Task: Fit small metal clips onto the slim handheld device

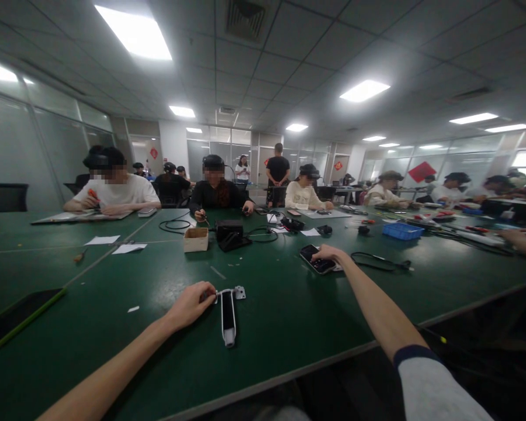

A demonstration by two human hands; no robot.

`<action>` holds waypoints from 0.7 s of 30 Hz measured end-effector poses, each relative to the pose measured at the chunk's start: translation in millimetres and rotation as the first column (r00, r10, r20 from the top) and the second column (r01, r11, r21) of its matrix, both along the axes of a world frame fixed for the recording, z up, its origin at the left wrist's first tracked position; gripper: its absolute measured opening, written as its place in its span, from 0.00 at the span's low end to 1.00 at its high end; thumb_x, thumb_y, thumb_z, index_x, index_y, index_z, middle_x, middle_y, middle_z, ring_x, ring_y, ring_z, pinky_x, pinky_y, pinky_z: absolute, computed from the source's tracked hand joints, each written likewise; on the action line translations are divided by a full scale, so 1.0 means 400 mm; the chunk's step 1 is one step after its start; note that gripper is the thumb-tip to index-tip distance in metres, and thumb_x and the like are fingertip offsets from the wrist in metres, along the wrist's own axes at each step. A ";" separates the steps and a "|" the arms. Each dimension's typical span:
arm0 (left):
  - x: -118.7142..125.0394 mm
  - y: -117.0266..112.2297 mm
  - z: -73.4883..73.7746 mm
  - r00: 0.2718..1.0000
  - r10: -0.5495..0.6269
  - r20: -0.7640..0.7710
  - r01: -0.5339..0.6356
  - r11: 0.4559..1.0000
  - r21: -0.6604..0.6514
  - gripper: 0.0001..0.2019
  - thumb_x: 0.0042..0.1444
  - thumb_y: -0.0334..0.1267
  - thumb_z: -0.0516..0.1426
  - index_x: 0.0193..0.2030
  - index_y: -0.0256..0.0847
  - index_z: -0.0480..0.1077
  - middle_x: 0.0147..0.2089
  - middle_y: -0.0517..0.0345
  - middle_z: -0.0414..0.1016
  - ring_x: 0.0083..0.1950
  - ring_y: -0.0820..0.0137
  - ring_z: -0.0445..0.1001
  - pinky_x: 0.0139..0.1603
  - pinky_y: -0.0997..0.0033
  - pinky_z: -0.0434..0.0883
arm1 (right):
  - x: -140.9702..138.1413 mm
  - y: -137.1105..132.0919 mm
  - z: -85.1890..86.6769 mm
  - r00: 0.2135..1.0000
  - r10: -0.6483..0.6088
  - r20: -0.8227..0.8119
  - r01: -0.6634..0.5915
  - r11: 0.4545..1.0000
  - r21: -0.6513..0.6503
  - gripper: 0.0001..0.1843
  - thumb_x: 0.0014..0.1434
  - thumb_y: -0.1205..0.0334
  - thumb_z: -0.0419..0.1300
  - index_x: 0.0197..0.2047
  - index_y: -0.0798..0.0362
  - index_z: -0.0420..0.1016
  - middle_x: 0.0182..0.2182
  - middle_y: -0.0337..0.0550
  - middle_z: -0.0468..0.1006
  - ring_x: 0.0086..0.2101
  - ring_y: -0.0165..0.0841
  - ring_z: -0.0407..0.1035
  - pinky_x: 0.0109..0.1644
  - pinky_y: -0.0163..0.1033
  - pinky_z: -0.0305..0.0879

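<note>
My left hand (197,301) rests on the green table with its fingers curled closed at the left end of a white-framed part (228,336). That part has a long dark middle, a pale rounded foot toward me and a small metal plate with holes (240,292) at its far right. What the left fingertips pinch is partly hidden. Farther right, my right hand (328,254) reaches over a smartphone (318,263) lying face up. An extended finger touches its dark screen; the other fingers show only in part.
Ahead stand a small cardboard box (196,241) and a black device (228,234) with cables. A black cable (379,261) lies right of the phone, near a blue tray (402,232). A green-edged dark panel (17,318) is at left. Several people sit along the far side.
</note>
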State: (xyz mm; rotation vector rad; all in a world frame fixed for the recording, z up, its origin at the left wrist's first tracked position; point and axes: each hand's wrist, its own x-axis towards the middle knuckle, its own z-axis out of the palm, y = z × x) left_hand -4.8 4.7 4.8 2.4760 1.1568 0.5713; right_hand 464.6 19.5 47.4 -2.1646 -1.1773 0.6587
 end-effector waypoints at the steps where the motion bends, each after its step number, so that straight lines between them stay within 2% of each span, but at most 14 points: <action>1: 0.000 -0.001 0.001 1.000 0.001 -0.003 -0.001 1.000 0.001 0.14 0.56 0.45 0.50 0.41 0.40 0.70 0.39 0.55 0.73 0.37 0.66 0.70 0.38 0.69 0.66 | 0.000 0.001 0.002 1.000 0.009 0.011 -0.008 0.999 -0.031 0.19 0.37 0.67 0.71 0.34 0.62 0.72 0.22 0.50 0.76 0.27 0.41 0.73 0.25 0.37 0.66; 7: 0.003 -0.004 0.004 1.000 0.019 0.016 -0.019 1.000 -0.024 0.14 0.55 0.46 0.50 0.39 0.41 0.70 0.38 0.55 0.73 0.37 0.65 0.69 0.39 0.68 0.67 | 0.007 0.008 0.004 0.998 0.024 0.053 -0.021 0.998 -0.062 0.18 0.37 0.68 0.71 0.33 0.62 0.72 0.23 0.50 0.77 0.27 0.38 0.73 0.26 0.36 0.67; 15: 0.001 -0.005 0.004 1.000 0.022 0.017 -0.021 0.999 -0.028 0.15 0.55 0.48 0.50 0.39 0.41 0.71 0.38 0.55 0.74 0.37 0.65 0.70 0.39 0.67 0.67 | 0.009 0.014 -0.009 1.000 0.013 -0.008 -0.014 0.998 -0.064 0.19 0.39 0.66 0.70 0.35 0.64 0.71 0.21 0.48 0.76 0.25 0.37 0.72 0.25 0.35 0.67; 21: -0.004 0.003 -0.008 0.999 0.019 0.031 -0.019 1.000 -0.006 0.15 0.55 0.49 0.51 0.39 0.41 0.71 0.39 0.55 0.74 0.38 0.65 0.70 0.40 0.68 0.67 | 0.027 0.027 -0.021 1.000 -0.001 0.011 0.001 0.999 -0.042 0.21 0.42 0.59 0.69 0.37 0.64 0.71 0.25 0.52 0.76 0.29 0.40 0.73 0.29 0.38 0.68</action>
